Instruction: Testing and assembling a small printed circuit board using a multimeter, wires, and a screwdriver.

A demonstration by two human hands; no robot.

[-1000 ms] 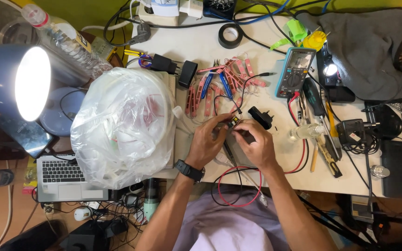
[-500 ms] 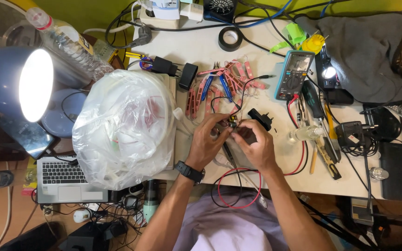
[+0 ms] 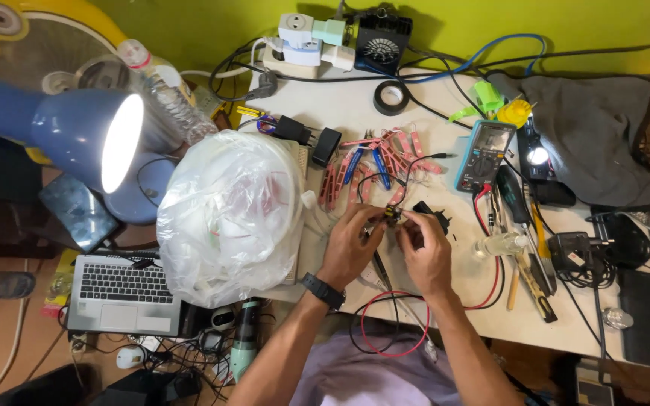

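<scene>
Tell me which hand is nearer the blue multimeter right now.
Right. The right hand sits just left of and below the blue multimeter, pinching a small component. The left hand holds the same part from the far side, farther from the meter.

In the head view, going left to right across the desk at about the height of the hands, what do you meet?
Blue lamp → white plastic bag → left hand → small part pinched between both hands → right hand → multimeter → grey cloth.
</scene>
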